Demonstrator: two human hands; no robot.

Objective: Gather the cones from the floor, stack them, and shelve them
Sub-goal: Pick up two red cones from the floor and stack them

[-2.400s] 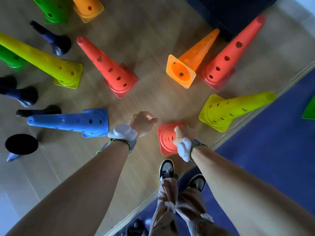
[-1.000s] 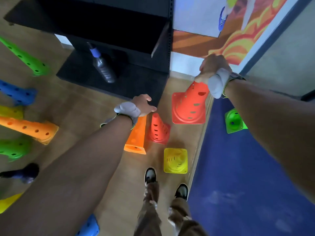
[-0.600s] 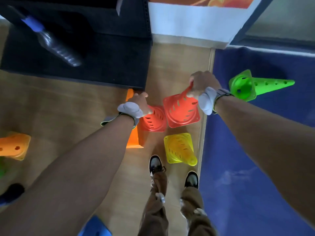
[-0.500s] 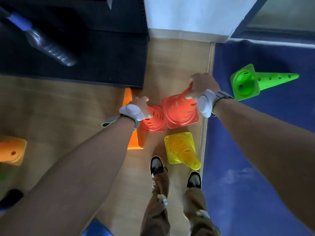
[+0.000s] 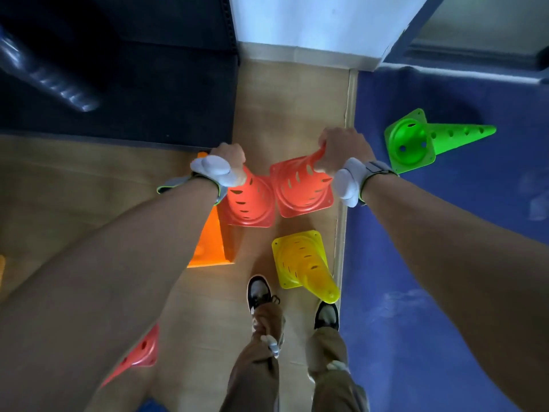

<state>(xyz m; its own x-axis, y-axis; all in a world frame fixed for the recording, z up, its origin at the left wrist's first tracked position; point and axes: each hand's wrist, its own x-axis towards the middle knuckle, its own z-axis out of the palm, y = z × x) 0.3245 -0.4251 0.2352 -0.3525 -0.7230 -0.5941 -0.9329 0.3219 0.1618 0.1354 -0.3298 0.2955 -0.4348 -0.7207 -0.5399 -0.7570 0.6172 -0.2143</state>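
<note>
My right hand (image 5: 341,150) grips the tip of a red cone (image 5: 303,191) and holds it above the wooden floor, base toward me. My left hand (image 5: 228,159) closes around the top of a second red cone (image 5: 249,203) standing beside it; the two bases almost touch. An orange cone (image 5: 208,242) lies under my left wrist. A yellow cone (image 5: 303,263) stands just in front of my shoes. A green cone (image 5: 421,141) lies on its side on the blue mat. Another red cone (image 5: 139,352) shows below my left forearm.
The black shelf unit (image 5: 133,69) fills the upper left, a plastic bottle (image 5: 44,75) lying on its bottom board. A white wall (image 5: 312,22) rises behind. The blue mat (image 5: 430,292) covers the floor on the right, its edge running past my right shoe (image 5: 326,316).
My right hand lifted a red cone off the floor and carried it toward the shelf corner. My left hand came down onto the top of the second red cone. The view tilted down.
</note>
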